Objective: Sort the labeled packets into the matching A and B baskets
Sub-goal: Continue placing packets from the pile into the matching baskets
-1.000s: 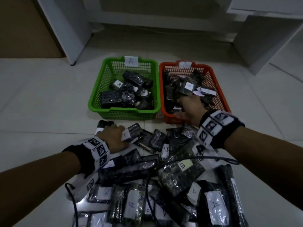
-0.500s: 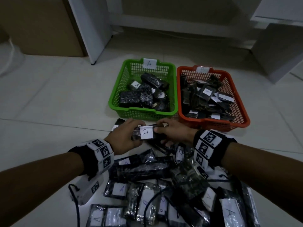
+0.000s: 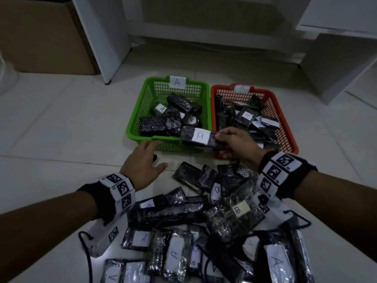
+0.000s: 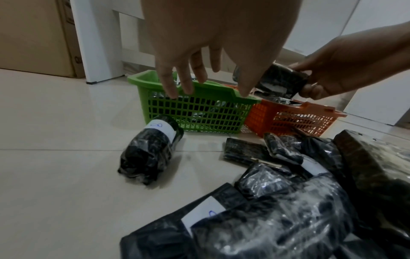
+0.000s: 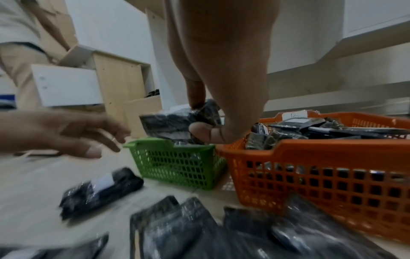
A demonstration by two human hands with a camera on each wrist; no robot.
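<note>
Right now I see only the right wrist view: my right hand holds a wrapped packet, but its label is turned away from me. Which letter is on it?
Observer: The head view shows a white label reading A on the packet that the right hand pinches.
Operator: Which basket takes A? I see no tag on the green one.
Observer: The green basket has a tag marked A on its far rim.
Operator: And the lone packet on the floor by the left hand?
Observer: In the left wrist view its label reads B.
</note>
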